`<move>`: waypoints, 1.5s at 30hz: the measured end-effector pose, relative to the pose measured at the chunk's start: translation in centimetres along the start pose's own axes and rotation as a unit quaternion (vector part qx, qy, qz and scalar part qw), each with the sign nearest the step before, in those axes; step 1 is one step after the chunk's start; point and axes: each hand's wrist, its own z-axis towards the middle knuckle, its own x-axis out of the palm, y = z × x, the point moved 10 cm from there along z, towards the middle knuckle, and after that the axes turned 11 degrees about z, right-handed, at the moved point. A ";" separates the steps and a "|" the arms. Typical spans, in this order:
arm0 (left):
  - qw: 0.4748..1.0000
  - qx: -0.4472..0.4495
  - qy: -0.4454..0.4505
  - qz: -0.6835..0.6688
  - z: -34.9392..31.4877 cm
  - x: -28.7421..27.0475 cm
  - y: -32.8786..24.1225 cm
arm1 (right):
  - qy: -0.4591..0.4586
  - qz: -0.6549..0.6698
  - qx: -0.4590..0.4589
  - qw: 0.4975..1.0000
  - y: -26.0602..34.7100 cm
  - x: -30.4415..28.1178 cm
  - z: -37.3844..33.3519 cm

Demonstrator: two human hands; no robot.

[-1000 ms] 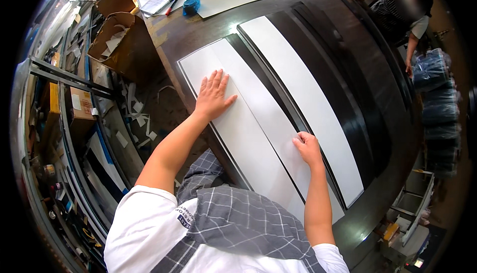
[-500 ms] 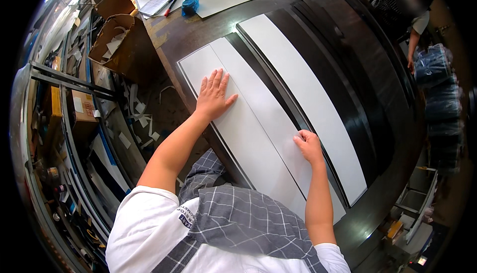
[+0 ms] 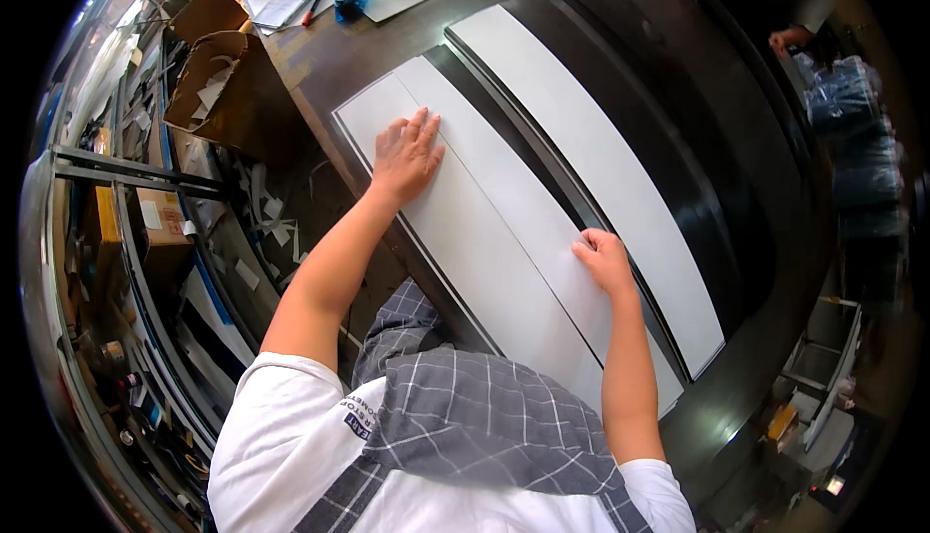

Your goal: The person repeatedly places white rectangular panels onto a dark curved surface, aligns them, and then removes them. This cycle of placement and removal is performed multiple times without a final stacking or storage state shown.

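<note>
- Off the table's left edge, an open cardboard box [image 3: 228,87] stands beside the dark worktable [image 3: 775,242].
- Left hand [image 3: 407,150] — fingers spread, palm flat, gripping nothing — presses the near white sheet [image 3: 465,242] close to its far-left corner.
- Right hand [image 3: 603,260] rests with fingers curled on that sheet's right edge, where a black strip [image 3: 528,160] separates it from a second white sheet [image 3: 601,165].
- Right of that, bare dark tabletop lies open.

Left hand [image 3: 407,152]: pressing flat, fingers spread, on the near white panel [image 3: 465,242].
Right hand [image 3: 603,260]: resting curled at the panel's right edge, fingertips touching the seam beside a black strip [image 3: 542,160].
Second white panel [image 3: 601,165]: lying parallel, further right on the dark table [image 3: 736,388].
Cardboard box [image 3: 228,92]: standing open, left of the table.
</note>
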 end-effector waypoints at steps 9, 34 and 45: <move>0.999 -0.011 -0.035 -0.021 -0.3 -0.8 0.1 | 0.016 0.043 0.032 0.998 0.0 0.1 -0.3; 1.000 -0.011 -0.019 -0.019 -0.3 -0.4 0.1 | 0.027 0.067 0.043 0.996 -0.7 0.3 -0.2; 0.999 -0.009 -0.026 -0.023 -0.4 -0.6 0.0 | 0.029 0.046 0.043 0.998 -0.6 0.3 -0.1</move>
